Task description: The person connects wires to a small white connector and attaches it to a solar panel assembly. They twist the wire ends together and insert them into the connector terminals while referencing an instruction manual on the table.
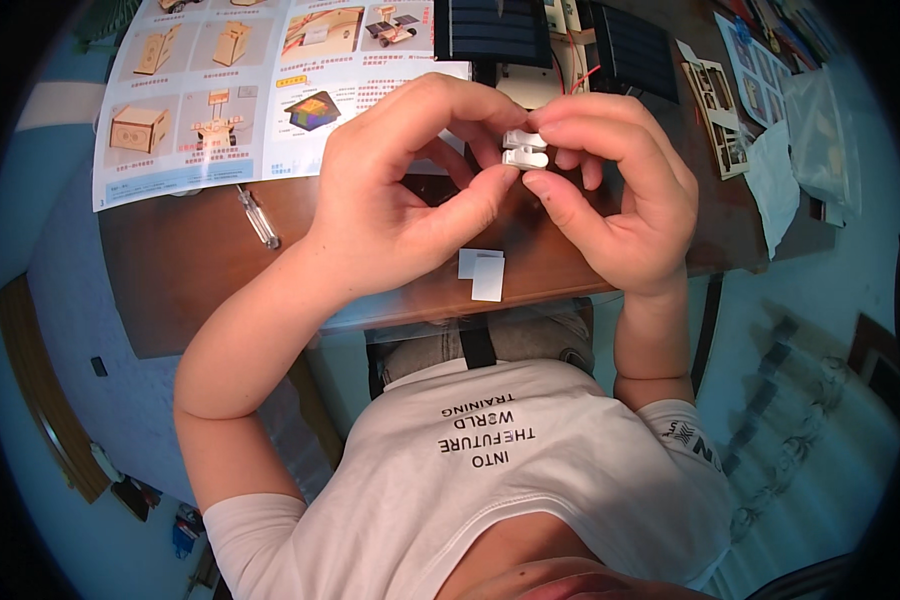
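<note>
A small white plastic part (526,159) with two rounded lobes is held up between my hands above the table. The thumb and fingers of my left hand (390,184) pinch it from the left side. On the other side, my right hand (641,187) has its fingertips against the upper right of the part, with the thumb just below. The fingers partly cover its ends. Two small white rectangular pieces (488,277) overlap on the table below my hands.
A printed instruction sheet (262,97) covers the far left; a clear-handled screwdriver (259,217) lies by its lower edge. Dark solar panels (493,34) and red wires (585,79) are beyond my hands. At right are a cut wooden sheet (715,112) and a plastic bag (821,135).
</note>
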Available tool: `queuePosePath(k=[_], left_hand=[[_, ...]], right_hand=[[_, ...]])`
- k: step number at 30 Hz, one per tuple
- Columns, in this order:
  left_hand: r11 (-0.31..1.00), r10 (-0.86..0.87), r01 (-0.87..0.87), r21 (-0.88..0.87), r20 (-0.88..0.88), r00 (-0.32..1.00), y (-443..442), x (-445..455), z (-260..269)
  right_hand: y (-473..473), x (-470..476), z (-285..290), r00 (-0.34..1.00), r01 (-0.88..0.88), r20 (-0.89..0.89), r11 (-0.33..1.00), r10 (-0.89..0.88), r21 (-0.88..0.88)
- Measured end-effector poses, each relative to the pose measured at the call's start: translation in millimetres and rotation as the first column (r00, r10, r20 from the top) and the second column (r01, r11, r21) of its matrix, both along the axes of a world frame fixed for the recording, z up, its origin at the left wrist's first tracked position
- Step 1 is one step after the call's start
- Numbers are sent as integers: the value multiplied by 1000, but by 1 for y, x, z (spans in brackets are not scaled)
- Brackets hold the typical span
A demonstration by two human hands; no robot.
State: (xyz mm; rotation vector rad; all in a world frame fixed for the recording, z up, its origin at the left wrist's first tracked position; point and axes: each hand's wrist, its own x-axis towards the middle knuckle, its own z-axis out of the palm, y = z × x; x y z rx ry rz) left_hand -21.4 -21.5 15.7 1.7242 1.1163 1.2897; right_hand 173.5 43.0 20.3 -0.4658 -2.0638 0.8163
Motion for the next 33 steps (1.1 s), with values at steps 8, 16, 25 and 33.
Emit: queuePosePath(k=[8, 16, 25, 33], left_hand=[[999, 38, -38, 3, -18, 999, 0, 1, 0], [933, 284, -311, -183, -161, 945, -2, -1, 3], [885, 301, -235, -403, 107, 948, 3, -1, -2], [820, 340, -165, -548, 235, 911, 11, 4, 8]], right_hand=[[1, -4, 1, 999, 33, -8, 998, -32, 51], [3, -1, -2, 967, 251, 7, 957, -254, 144], [1, -3, -3, 954, 298, -17, 948, -298, 115], [2, -13, -7, 940, 320, 34, 910, -341, 264]])
